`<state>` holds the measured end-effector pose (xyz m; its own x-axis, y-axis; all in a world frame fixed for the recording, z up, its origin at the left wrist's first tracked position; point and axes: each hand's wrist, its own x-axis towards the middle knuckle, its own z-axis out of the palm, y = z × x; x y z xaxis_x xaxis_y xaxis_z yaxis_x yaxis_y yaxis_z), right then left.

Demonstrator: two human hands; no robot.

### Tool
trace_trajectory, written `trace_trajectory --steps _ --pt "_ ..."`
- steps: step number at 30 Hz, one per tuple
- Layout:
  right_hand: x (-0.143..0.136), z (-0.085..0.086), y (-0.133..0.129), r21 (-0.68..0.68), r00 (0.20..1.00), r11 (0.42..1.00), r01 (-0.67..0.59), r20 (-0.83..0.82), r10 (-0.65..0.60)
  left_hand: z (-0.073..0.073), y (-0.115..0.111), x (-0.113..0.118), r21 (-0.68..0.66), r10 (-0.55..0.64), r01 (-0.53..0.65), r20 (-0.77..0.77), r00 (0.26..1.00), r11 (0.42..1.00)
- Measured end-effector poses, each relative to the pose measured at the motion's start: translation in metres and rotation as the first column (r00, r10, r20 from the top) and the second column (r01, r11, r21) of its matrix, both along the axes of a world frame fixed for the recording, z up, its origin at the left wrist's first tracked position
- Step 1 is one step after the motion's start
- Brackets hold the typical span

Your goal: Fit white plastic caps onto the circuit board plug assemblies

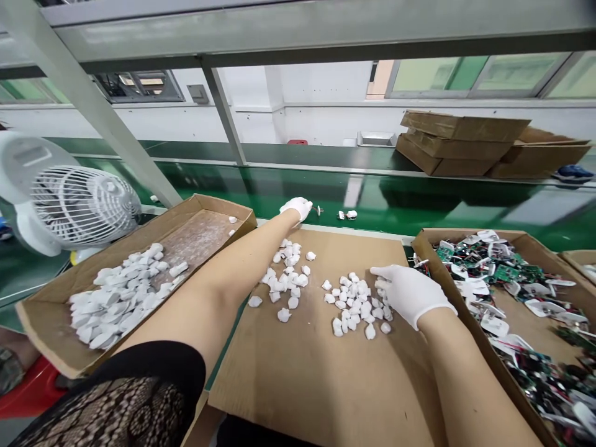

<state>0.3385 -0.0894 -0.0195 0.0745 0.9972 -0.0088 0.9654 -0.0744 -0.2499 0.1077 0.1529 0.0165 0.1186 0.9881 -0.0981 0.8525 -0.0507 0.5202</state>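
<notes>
My left hand (298,208), in a white glove, reaches across to the green belt (270,189). Its fingertips are pinched at a small white part with a thin stem (319,211) at the belt's near edge. My right hand (410,293), gloved too, is over the right side of a heap of small white pieces (356,301) on a cardboard sheet (316,372). Its index finger stretches out apart from the others, whose tips are partly hidden near the heap. A second heap of white pieces (286,276) lies below my left wrist.
At left stands a cardboard tray (218,205) with many white pieces, beside a white fan (79,198). A cardboard box (540,335) of circuit boards and wired parts is at right. Two small parts (347,215) lie on the belt; stacked cartons (465,143) stand behind.
</notes>
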Motion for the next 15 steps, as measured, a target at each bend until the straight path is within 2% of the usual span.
trace_trajectory --steps 3,6,8,11,13,15 --pt "-0.006 0.015 0.000 -0.144 0.991 0.983 0.117 -0.047 -0.125 0.005 0.003 -0.004 -0.011 0.048 -0.050 -0.124 0.991 0.999" --pt "-0.015 0.025 0.001 -0.179 0.981 0.972 0.153 -0.087 -0.171 0.011 -0.017 -0.013 0.045 0.009 -0.001 -0.181 0.983 0.999" --pt "-0.019 0.028 0.001 -0.123 0.984 0.981 0.147 -0.087 -0.158 0.013 -0.040 -0.018 0.074 -0.099 0.116 -0.201 0.975 0.991" --pt "-0.023 0.030 0.001 0.021 0.978 0.985 0.172 -0.121 -0.168 0.013 -0.078 -0.023 0.034 -0.270 0.287 -0.247 0.931 0.957" --pt "-0.026 0.032 0.001 0.080 0.961 0.977 0.196 -0.215 -0.176 0.012 -0.098 -0.024 -0.009 -0.347 0.359 -0.277 0.896 0.933" --pt "-0.029 0.034 0.000 0.089 0.907 0.974 0.209 -0.390 -0.159 0.012 -0.116 -0.025 -0.009 -0.376 0.390 -0.284 0.882 0.921"
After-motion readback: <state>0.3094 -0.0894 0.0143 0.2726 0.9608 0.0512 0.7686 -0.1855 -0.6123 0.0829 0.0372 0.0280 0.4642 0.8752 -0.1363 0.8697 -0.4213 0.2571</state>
